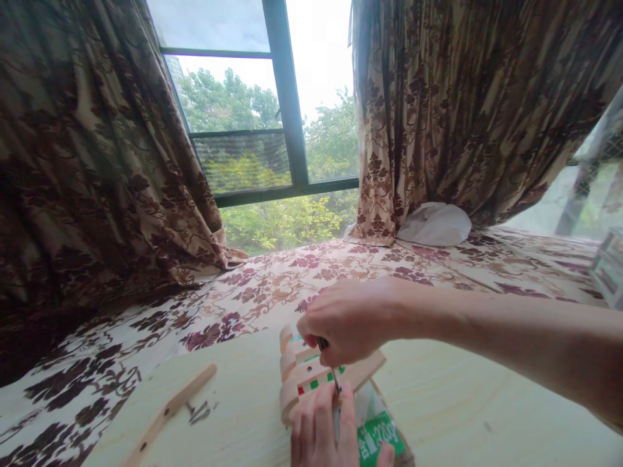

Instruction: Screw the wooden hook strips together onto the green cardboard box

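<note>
My right hand (348, 321) is closed around the dark handle of a screwdriver (333, 375), its thin metal shaft pointing down. The tip meets a pale wooden slatted piece (311, 373) with rounded ends at its left side. Coming up from the bottom edge, my left hand (324, 431) grips the near part of this piece, fingers on both sides of the screwdriver tip. Any screw under the tip is too small to make out. A green printed packet (379, 438) lies beneath, just right of my left fingers.
On the pale wooden board (233, 395), a curved wooden strip (170, 408) with dark holes lies left, beside several loose screws (198, 412). Floral cloth (263, 292) spreads behind the board. A white bag (435, 224) rests by the right curtain (389, 130), near the window (287, 97).
</note>
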A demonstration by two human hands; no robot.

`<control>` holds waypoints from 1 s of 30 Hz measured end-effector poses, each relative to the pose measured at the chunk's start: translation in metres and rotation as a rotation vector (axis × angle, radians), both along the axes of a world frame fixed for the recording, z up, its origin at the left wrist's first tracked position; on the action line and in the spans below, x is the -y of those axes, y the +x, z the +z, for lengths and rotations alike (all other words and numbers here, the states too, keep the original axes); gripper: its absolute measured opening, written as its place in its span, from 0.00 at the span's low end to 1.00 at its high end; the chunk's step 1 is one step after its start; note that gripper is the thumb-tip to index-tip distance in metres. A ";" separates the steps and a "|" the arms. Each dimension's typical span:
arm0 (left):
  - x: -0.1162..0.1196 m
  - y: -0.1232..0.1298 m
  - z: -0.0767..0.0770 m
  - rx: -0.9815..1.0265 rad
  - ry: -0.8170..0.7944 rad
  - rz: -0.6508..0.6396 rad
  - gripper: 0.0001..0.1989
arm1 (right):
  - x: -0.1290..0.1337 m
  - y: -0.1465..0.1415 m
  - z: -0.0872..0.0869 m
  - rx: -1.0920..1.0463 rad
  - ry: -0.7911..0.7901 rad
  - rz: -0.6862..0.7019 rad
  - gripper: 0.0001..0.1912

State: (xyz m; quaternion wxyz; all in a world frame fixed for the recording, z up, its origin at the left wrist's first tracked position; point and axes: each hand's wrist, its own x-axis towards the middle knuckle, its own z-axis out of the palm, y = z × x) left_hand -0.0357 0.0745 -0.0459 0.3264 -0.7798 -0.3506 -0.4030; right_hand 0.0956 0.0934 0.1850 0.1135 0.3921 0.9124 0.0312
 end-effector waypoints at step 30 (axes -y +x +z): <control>0.002 0.000 0.001 -0.005 -0.033 -0.010 0.32 | 0.002 0.002 0.004 0.052 -0.036 -0.094 0.14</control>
